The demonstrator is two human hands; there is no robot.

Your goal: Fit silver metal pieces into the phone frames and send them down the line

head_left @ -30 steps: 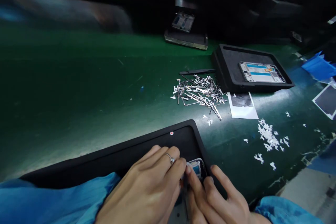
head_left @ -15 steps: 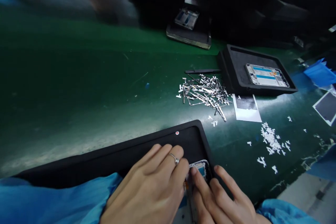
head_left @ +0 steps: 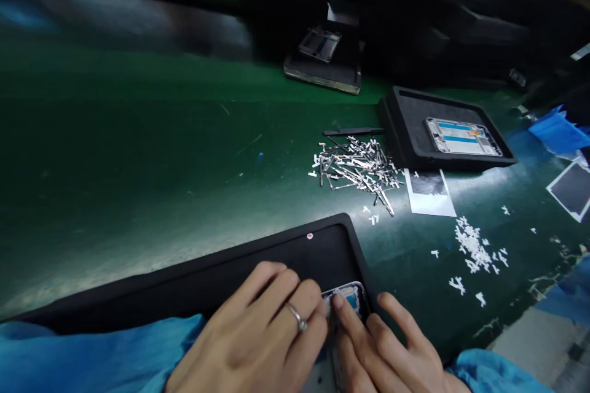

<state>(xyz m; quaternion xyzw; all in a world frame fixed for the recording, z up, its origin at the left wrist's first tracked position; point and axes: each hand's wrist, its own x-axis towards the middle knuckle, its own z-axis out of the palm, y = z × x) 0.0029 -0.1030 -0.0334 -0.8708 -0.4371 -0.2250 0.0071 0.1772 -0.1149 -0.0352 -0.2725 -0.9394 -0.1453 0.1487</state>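
A phone frame (head_left: 353, 296) with blue strips inside lies at the right end of a long black tray (head_left: 318, 255), mostly covered by my hands. My left hand (head_left: 262, 331), with a ring on one finger, is closed over the frame's left side. Its fingertips are curled under, so whatever they pinch is hidden. My right hand (head_left: 382, 344) holds the frame from the right, its index fingertip pressed on the inside near the top edge. The other fingers of that hand bend beside the tray's right rim.
Beyond the tray lie a heap of thin metallic strips (head_left: 357, 166) and black tweezers (head_left: 353, 132). A second black tray (head_left: 408, 116) holds another phone frame (head_left: 463, 136). Small white pieces (head_left: 472, 242) are scattered at right near a white sheet (head_left: 431, 204). A dark block (head_left: 322, 77) stands farther back.
My left hand has shifted slightly left and down, baring more of the frame's top edge. My right index fingertip stays at the frame. The whole view has moved a little.
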